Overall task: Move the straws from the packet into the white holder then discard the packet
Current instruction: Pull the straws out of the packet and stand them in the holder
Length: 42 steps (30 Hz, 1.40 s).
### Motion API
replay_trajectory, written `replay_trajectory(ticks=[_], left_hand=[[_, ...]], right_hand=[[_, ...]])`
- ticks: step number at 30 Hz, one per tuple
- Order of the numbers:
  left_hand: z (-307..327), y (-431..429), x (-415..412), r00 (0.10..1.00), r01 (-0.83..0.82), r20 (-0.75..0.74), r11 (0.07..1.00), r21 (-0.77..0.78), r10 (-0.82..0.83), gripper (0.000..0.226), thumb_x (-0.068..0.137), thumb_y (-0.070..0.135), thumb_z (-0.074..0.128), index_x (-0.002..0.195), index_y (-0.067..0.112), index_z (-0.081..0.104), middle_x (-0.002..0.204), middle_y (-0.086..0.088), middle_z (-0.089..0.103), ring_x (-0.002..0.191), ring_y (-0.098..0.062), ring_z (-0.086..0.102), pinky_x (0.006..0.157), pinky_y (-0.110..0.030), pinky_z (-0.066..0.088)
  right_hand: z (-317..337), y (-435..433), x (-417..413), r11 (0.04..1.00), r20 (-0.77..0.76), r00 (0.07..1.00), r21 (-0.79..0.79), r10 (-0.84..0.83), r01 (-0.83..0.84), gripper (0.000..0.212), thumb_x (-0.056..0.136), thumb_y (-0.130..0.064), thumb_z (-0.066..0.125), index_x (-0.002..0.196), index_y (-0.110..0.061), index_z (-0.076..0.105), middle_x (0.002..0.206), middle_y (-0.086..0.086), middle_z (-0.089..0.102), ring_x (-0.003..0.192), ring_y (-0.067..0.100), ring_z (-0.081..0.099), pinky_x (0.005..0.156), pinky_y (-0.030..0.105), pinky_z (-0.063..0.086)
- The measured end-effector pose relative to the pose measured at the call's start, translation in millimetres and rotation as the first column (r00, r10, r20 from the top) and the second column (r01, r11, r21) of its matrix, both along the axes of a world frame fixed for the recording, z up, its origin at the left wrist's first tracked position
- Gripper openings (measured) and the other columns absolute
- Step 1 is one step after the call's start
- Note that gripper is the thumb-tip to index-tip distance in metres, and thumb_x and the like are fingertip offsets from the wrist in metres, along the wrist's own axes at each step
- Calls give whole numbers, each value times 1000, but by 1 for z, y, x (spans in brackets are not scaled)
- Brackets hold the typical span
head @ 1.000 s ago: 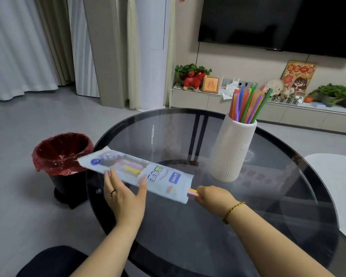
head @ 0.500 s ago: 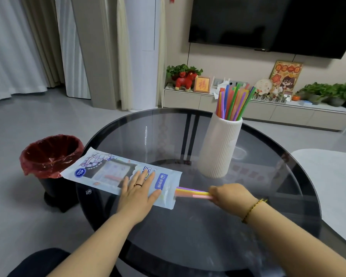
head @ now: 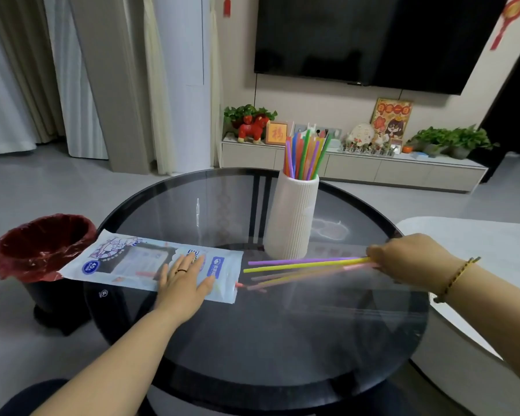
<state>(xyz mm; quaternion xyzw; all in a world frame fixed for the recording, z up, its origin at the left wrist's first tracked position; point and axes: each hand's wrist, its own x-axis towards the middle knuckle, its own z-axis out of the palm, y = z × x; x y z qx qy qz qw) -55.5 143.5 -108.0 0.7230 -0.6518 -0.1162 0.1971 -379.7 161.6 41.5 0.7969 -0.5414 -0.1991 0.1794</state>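
The left hand [head: 183, 282] lies flat, fingers [head: 189, 262] spread open, pressing the packet [head: 138, 261] against the glass desk [head: 252, 340]; nothing is gripped, only pinned. The right hand [head: 409, 259] is closed on one end of a small bunch of straws [head: 303, 265], purple, yellow and pink. The bunch fans out from those fingers toward the packet mouth, its free ends just clear of the opening. At least one pink straw [head: 239, 284] remains poking from the mouth, just beyond the left fingertips, and another shape shows inside the packet beneath the palm.

Risks, as judged: the bunch is held at one end only and is splayed, so a loose straw could slip out and roll across the glass. The white holder [head: 291, 217], beyond the right fingers, is already well filled, and a hurried insertion could catch on the straws standing in it. The packet overhangs the desk edge above the bin [head: 39, 244].

Against the frame half a second earlier, the straws have come almost fully out, and the right hand has travelled well away from the packet. The left hand stays planted.
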Motion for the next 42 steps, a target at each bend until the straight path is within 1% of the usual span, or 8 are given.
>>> replay_trajectory(ticks=[7,14,20,23,25,29,33,42], left_hand=[[51,20,-62,897,357,-132,868,-345,-422,66,78,23,59,136,24,29,150,6,24,139,-11,15,110,-19,-3],[72,23,-109,913,400,-59,915,-62,-403,34,89,37,43,121,24,43,126,-8,53,114,-28,46,89,-33,36],[63,21,-109,815,370,-442,923,-100,-375,29,90,32,44,62,27,38,61,6,41,57,-15,40,57,-30,32],[58,18,-108,684,281,-673,953,-112,-281,26,86,28,53,62,27,43,55,8,42,53,-12,41,54,-27,35],[55,16,-111,649,259,-721,961,-91,-244,32,81,26,60,55,25,41,39,13,38,39,-6,35,46,-25,29],[54,13,-121,601,283,-762,956,-80,-241,37,79,20,63,51,20,39,23,9,36,23,-4,31,34,-17,29],[51,5,-120,616,339,-745,940,-40,-254,37,80,24,60,48,18,42,24,7,46,25,-2,41,36,-8,35],[31,3,-113,594,360,-777,933,27,-207,30,81,16,59,53,20,50,33,13,57,38,4,54,48,-7,44]], right_hand=[[10,3,-2,996,0,998,-57,63,-63,12,96,-34,29,93,-28,39,65,-6,46,91,25,62,67,27,39],[30,2,15,977,-44,985,-128,165,-169,13,95,-29,34,99,-24,46,56,-6,33,67,24,45,60,27,32],[28,-6,13,881,275,916,-451,291,-144,75,78,-36,63,141,-21,25,149,9,29,138,26,22,114,35,9],[17,4,33,949,947,169,-293,272,119,94,74,-30,70,144,-19,8,154,6,13,140,20,16,112,31,13],[9,4,55,998,956,-288,55,-50,8,91,72,-37,67,143,-23,12,149,5,27,135,19,31,112,35,27],[-3,-7,102,953,821,-494,192,-287,-235,12,84,-12,59,96,-14,59,76,2,63,74,18,63,85,38,54],[-4,-11,124,955,838,-477,161,-266,-250,20,88,-7,51,69,-14,53,41,-4,44,37,8,46,43,21,49],[-33,-18,128,935,903,-300,229,-308,-271,16,87,-8,52,72,-13,54,44,-6,48,38,6,50,54,22,50]])
